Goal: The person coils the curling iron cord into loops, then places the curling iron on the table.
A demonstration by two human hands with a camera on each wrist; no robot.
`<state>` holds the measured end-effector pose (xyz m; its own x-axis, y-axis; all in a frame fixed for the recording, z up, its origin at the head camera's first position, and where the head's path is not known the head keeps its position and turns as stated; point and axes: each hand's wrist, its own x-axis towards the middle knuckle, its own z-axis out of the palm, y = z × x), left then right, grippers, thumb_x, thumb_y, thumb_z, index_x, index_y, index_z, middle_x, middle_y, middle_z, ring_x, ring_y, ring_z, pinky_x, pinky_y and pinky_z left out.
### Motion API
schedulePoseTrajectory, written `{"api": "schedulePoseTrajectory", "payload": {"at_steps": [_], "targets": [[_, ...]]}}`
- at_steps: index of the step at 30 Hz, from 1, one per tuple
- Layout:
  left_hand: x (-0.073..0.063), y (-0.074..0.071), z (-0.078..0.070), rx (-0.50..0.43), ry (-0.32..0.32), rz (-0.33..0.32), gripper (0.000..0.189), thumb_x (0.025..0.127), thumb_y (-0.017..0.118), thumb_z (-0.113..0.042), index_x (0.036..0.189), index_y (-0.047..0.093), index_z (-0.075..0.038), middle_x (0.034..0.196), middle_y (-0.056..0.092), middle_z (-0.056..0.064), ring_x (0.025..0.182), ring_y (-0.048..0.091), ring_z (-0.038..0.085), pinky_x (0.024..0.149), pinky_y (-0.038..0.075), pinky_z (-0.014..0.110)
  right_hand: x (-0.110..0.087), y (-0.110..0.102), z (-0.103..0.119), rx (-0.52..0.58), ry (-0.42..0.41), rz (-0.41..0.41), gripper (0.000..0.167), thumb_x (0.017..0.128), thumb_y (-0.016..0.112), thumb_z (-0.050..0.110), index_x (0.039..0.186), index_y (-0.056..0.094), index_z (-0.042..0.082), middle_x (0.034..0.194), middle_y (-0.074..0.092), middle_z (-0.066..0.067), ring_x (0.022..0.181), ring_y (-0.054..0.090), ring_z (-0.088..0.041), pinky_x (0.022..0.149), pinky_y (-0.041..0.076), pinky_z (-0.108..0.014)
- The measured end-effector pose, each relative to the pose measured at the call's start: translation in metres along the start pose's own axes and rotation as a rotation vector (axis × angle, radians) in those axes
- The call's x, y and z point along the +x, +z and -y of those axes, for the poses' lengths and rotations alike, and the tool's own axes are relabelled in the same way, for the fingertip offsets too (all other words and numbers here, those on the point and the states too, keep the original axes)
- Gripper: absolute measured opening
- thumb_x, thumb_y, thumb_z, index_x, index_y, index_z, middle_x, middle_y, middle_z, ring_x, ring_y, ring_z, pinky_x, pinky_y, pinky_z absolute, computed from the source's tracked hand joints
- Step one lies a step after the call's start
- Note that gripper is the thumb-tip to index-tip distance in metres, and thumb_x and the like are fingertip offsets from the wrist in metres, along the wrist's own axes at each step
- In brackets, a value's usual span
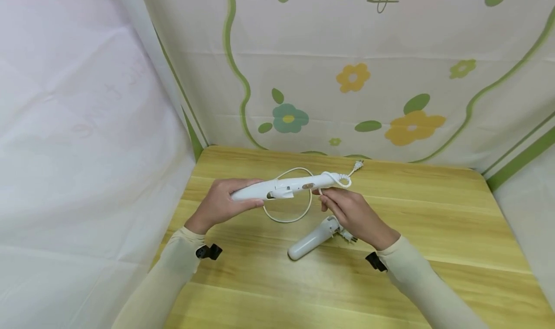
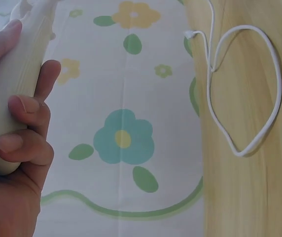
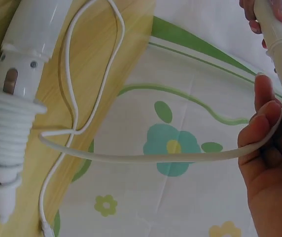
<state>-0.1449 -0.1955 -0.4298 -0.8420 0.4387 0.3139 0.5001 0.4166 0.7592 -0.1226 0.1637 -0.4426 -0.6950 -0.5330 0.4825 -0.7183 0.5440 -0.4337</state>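
Note:
My left hand (image 1: 218,201) grips one end of a long white wand-shaped corded appliance (image 1: 256,190), held above the table. In the left wrist view, its fingers curl round the smooth body. At the appliance's other end, my right hand (image 1: 353,213) pinches its white cord (image 1: 289,221) between thumb and fingers. The right wrist view shows the cord (image 3: 156,158) stretched across to those fingers. Part of the cord hangs in a loop, and some crosses the appliance's narrow end. A second white appliance (image 1: 312,240) lies below the right hand, its cord (image 3: 10,133) wound round its handle.
The wooden table (image 1: 243,290) carries the second appliance and its two-pin plug (image 1: 348,236). Toward the back edge lies the held appliance's plug (image 1: 358,165). A flower-printed cloth (image 1: 312,78) stands behind the table, and a pale cloth wall (image 1: 86,151) rises at the left.

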Motion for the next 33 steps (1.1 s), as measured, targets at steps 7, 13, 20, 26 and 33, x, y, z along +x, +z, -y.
{"api": "schedulePoseTrajectory", "payload": {"at_steps": [7,13,20,26,33], "targets": [[0.003,0.0,0.0,0.106,0.059,-0.041,0.047,0.088,0.094,-0.026,0.132,0.081,-0.02,0.121,0.083,0.003,0.076,0.068,0.012,0.063,0.055,0.029,-0.004,-0.012,0.0,-0.049,-0.012,0.021,0.019,0.106,0.067,0.001,0.122,0.075,0.008,0.084,0.064,0.007,0.071,0.05,0.0,0.063,0.047,-0.023],[0.008,0.003,0.003,0.212,0.106,-0.023,0.048,0.088,0.094,-0.029,0.133,0.08,-0.019,0.118,0.084,0.002,0.073,0.065,0.009,0.062,0.051,0.027,-0.009,-0.019,-0.003,-0.1,-0.057,0.022,0.007,0.107,0.068,0.006,0.11,0.074,0.009,0.088,0.066,0.005,0.073,0.048,-0.004,0.065,0.047,-0.025],[0.023,0.003,0.003,0.297,0.19,0.025,0.048,0.09,0.091,-0.033,0.133,0.08,-0.018,0.115,0.084,0.002,0.079,0.071,0.01,0.067,0.056,0.03,-0.007,-0.035,-0.009,-0.138,-0.123,-0.012,0.019,0.114,0.059,0.018,0.103,0.071,0.008,0.084,0.06,0.005,0.074,0.047,-0.004,0.065,0.048,-0.027],[0.032,0.001,0.003,0.284,0.226,0.074,0.046,0.089,0.092,-0.031,0.13,0.081,-0.016,0.113,0.084,0.003,0.08,0.072,0.011,0.067,0.058,0.03,-0.001,-0.049,-0.016,-0.192,-0.16,-0.06,0.049,0.118,0.042,0.041,0.1,0.072,0.008,0.087,0.066,0.0,0.074,0.052,-0.007,0.065,0.05,-0.031],[0.033,-0.001,0.003,0.245,0.235,0.179,0.042,0.09,0.092,-0.032,0.128,0.082,-0.018,0.116,0.084,0.0,0.089,0.076,0.01,0.073,0.061,0.03,0.007,-0.06,-0.023,-0.172,-0.184,0.006,0.042,0.115,0.051,0.044,0.102,0.077,0.013,0.092,0.071,0.006,0.078,0.058,-0.005,0.07,0.052,-0.025]]}}
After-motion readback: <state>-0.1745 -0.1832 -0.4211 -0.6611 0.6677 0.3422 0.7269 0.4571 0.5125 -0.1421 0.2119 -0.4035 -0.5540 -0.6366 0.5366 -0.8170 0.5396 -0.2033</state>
